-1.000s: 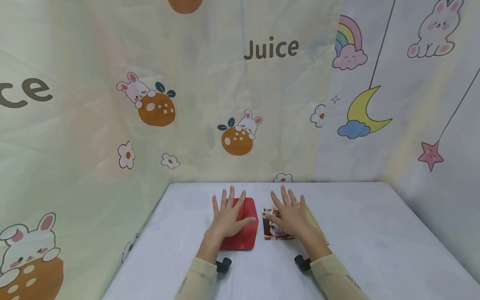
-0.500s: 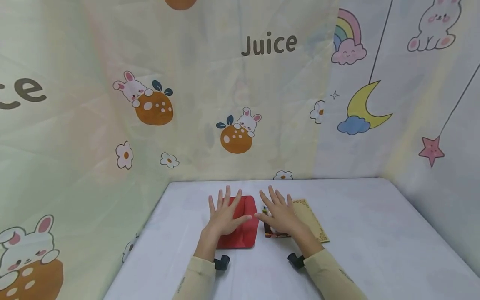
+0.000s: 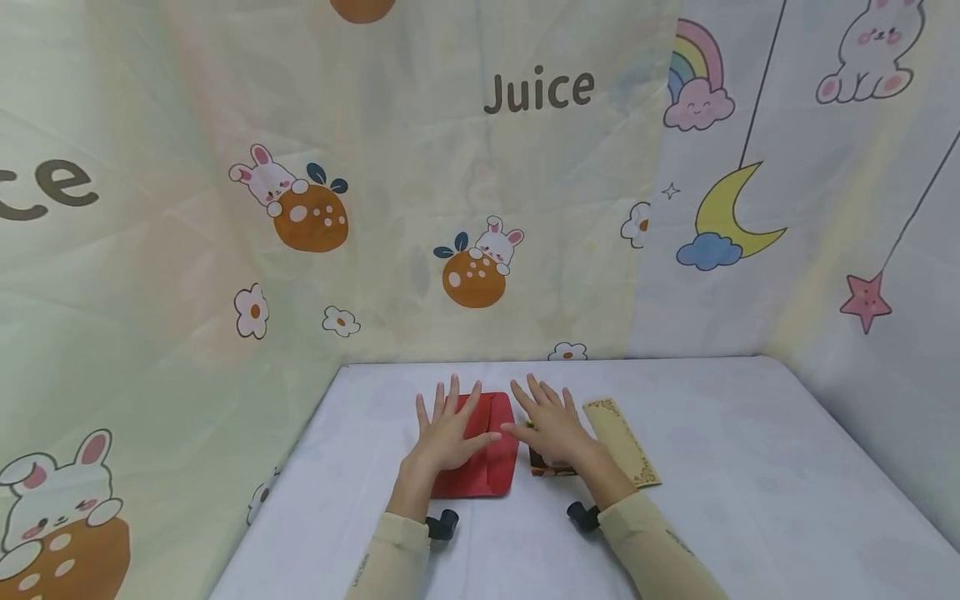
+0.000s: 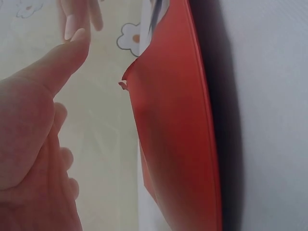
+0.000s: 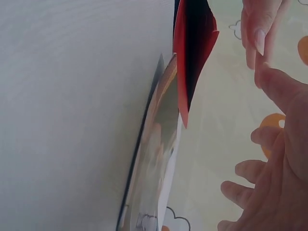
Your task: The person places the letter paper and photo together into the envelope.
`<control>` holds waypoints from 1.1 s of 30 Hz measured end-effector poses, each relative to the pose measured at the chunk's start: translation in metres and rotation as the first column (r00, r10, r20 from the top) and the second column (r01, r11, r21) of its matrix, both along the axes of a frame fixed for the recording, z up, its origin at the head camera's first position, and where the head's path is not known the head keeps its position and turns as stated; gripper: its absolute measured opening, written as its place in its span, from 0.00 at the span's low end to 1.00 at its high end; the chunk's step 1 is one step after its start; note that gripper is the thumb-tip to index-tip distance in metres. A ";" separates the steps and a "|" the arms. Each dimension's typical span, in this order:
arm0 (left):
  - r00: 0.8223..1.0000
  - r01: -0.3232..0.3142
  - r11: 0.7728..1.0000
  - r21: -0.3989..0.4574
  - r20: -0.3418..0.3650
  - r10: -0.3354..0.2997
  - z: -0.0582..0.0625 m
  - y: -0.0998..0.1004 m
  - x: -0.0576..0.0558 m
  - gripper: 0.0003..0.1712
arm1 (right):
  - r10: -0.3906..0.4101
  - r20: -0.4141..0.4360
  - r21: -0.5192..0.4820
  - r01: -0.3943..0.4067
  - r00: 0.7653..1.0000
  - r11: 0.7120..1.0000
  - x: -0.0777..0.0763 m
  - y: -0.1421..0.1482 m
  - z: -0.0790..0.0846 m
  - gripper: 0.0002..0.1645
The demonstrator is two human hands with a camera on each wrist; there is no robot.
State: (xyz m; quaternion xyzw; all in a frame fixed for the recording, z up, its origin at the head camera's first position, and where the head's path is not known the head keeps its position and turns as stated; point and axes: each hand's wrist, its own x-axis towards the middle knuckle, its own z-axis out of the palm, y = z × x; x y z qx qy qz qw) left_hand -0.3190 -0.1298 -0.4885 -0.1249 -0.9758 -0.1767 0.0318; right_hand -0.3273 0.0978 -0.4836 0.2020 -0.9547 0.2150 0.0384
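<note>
My left hand point(image 3: 446, 437) hovers with spread fingers over a red envelope point(image 3: 501, 462) on the table. In the left wrist view, a gap separates this hand point(image 4: 29, 125) from the envelope point(image 4: 175, 120), whose flap edge stands slightly raised. My right hand point(image 3: 557, 435), fingers also spread, is above a glossy picture card point(image 3: 552, 469) and hides most of it. Right of that hand lies a tan card with an ornate border point(image 3: 624, 446). The right wrist view shows the right hand point(image 5: 281, 149) apart from the glossy card point(image 5: 156, 149) and the envelope's opening point(image 5: 185, 62). Neither hand holds anything.
All of it lies on a white-covered table point(image 3: 750, 500). A cartoon-printed cloth point(image 3: 405, 275) rises behind the far edge and along both sides. Small black wrist mounts point(image 3: 442, 525) sit at the beige cuffs point(image 3: 637, 517).
My right hand has moved left toward the left hand, uncovering the tan card and covering more of the picture card. The left hand has shifted slightly left, and the head view has tilted a little.
</note>
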 end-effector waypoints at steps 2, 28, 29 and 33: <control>1.000 0.001 1.000 0.015 0.006 -0.002 -0.001 -0.002 0.000 0.58 | 0.002 0.017 0.000 -0.002 1.000 1.000 -0.001 -0.002 -0.001 0.51; 0.982 0.044 0.999 0.006 0.181 -0.044 -0.001 -0.012 -0.001 0.59 | 0.103 0.153 0.082 -0.116 0.983 0.990 -0.007 -0.010 -0.011 0.45; 0.980 0.052 0.999 0.016 0.194 -0.054 -0.002 -0.012 0.000 0.59 | 0.110 0.155 0.089 -0.125 0.982 0.988 -0.007 -0.010 -0.012 0.44; 0.963 0.088 0.995 0.054 0.253 -0.099 -0.005 -0.010 0.003 0.58 | 0.124 0.159 0.131 -0.146 0.979 0.981 -0.004 -0.012 -0.017 0.44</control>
